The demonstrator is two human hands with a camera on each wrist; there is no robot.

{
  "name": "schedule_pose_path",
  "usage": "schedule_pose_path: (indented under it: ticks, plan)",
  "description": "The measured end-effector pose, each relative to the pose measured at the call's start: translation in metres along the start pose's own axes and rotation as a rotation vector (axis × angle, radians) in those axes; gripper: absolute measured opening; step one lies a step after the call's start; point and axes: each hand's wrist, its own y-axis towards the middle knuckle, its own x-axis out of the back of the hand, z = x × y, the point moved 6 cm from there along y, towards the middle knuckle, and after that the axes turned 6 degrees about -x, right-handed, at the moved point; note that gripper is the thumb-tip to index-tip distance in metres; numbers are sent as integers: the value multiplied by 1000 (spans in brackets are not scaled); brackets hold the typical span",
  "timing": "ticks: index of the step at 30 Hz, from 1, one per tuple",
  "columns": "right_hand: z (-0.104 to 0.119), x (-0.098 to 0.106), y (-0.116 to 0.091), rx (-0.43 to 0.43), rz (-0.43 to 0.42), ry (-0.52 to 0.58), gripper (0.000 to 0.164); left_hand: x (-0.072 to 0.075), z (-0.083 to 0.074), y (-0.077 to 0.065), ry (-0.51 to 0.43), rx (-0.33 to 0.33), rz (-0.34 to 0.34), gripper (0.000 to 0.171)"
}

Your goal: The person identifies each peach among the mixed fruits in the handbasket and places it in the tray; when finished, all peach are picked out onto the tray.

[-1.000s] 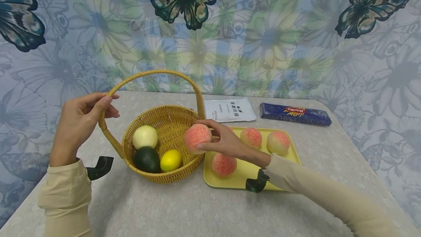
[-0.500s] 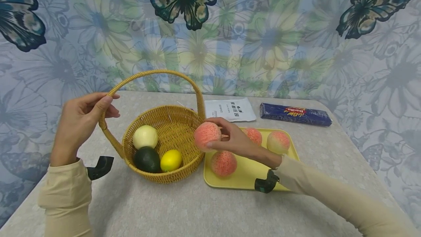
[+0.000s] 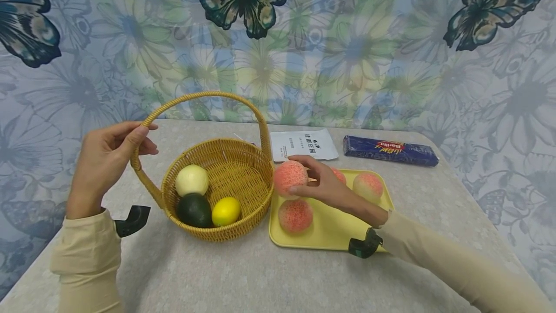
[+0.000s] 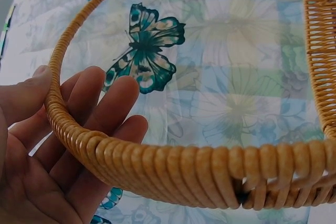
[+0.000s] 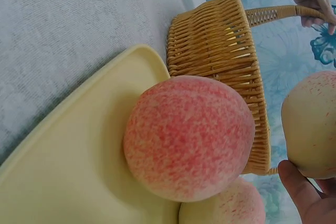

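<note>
My left hand [image 3: 115,153] grips the left side of the wicker basket's arched handle [image 3: 208,94], thumb in front and fingers behind. The basket [image 3: 219,235] stands upright and holds a pale yellow-green round fruit [image 3: 192,180], a dark green avocado-like fruit [image 3: 194,210] and a yellow lemon [image 3: 226,212]. With thumb and fingers my right hand [image 3: 327,185] holds a pink peach [image 3: 290,178] over the left end of the yellow tray [image 3: 334,243]. Below it lies another peach [image 5: 189,137]. More peaches sit farther right on the tray, one [image 3: 367,187] fully visible, one partly behind my hand.
Behind the tray lie a white printed packet [image 3: 304,145] and a dark blue Barilla package [image 3: 390,151]. The basket stands right beside the tray's left edge. A butterfly-patterned cloth [image 3: 347,62] hangs behind the table [image 3: 217,279].
My right hand has moved right with the peach, from over the basket's right rim to above the tray. My left hand and the basket have stayed in place.
</note>
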Motion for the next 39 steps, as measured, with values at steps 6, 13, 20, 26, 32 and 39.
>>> schedule_pose_path:
  ticks: [6,13,20,26,32,39]
  plan:
    - [-4,5,-7,-23,-19,-15,65,0,1,0,0,-1,-3,22]
    - [-10,7,-16,-41,-38,-17,64,0,1,0,8,2,-4,22]
    - [-14,12,-24,-13,-70,-11,64,0,1,1,5,2,-4,21]
    - [-21,19,-32,-37,-106,4,66,0,1,1,11,6,-1,23]
    - [-28,25,-39,-57,-130,-5,68,1,1,1,12,7,-2,24]
    - [-30,29,-44,-59,-132,-13,67,0,-1,1,5,3,-2,25]
